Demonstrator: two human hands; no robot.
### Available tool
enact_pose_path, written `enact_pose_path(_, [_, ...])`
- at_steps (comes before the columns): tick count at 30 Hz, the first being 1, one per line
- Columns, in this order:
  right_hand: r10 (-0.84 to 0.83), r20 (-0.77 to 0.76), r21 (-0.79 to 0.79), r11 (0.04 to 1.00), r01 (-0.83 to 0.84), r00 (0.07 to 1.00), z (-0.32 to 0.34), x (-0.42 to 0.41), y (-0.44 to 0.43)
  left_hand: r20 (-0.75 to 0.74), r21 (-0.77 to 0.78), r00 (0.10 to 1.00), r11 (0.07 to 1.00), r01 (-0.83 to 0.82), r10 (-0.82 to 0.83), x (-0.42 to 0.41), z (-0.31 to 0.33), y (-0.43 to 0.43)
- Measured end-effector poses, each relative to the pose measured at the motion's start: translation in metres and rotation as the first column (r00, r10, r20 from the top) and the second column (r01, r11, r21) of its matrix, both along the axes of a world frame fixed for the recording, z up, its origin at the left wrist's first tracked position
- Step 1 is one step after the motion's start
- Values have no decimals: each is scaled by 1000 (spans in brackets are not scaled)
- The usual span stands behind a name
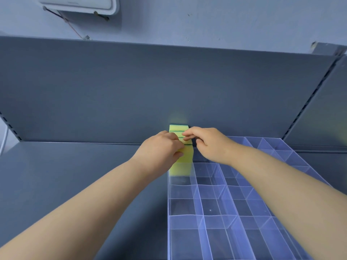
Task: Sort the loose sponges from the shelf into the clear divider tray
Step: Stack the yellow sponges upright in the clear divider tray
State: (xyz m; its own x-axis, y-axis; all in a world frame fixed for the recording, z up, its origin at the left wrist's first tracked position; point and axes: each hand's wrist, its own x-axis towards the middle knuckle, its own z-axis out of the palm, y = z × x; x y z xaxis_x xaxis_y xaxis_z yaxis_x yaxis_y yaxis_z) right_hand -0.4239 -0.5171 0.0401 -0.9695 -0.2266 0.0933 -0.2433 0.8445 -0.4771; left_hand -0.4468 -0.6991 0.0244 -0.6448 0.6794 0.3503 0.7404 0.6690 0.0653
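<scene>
Several yellow sponges with green scouring layers (185,160) stand on edge in a row, filling the far left column of the clear divider tray (212,215). My left hand (161,149) grips the nearest sponge from the left side, thumb on its front face. My right hand (206,142) reaches in from the right, its fingertips pressing on the top edges of the sponges in the middle of the row. The farthest sponge (178,127) stands against the shelf's back panel. The hands hide most of the row's middle.
The tray lies on the right half of a grey metal shelf (75,184), its other compartments bare. A grey back panel (150,87) rises behind. A slotted upright (308,102) runs along the right. A white box (80,4) hangs on the wall above.
</scene>
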Motion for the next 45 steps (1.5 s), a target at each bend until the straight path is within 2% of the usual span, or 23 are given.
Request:
enact_pose_path(4, [-1, -78, 81, 997, 8, 997, -1, 5, 0, -145, 17, 989, 999, -36, 38, 6, 3, -2])
enact_pose_path(8, [7, -79, 187, 982, 8, 997, 1, 19, -1, -83, -16, 993, 997, -81, 79, 17, 6, -7])
enact_pose_path(11, [-31, -96, 192, 980, 49, 995, 8, 39, -7, -78, -10, 994, 997, -77, 76, 33, 11, -11])
enact_pose_path(15, [-131, -130, 167, 974, 152, 983, 27, 82, -21, -98, 28, 995, 1000, 10, -7, 58, 23, -14])
enact_pose_path(20, [-296, -194, 79, 946, 315, 935, 40, 151, -37, -120, 106, 976, 975, 196, -183, 101, 43, -17])
enact_pose_path(26, [-585, -225, 13, 798, 603, 779, 12, 246, -40, -139, 87, 908, 909, 408, -394, 159, 26, -2])
enact_pose_path(32, [-781, -165, -142, 624, 769, 603, -36, 344, -28, -12, 153, 809, 799, 582, -587, 228, 2, 47])
enact_pose_path(40, [-921, -99, -151, 388, 909, 377, -67, 437, 51, 62, 93, 729, 731, 676, -682, 286, -24, 145])
enact_pose_path(45, [-936, -91, -142, 349, 926, 339, -71, 491, 134, 103, 109, 738, 745, 658, -667, 325, -37, 233])
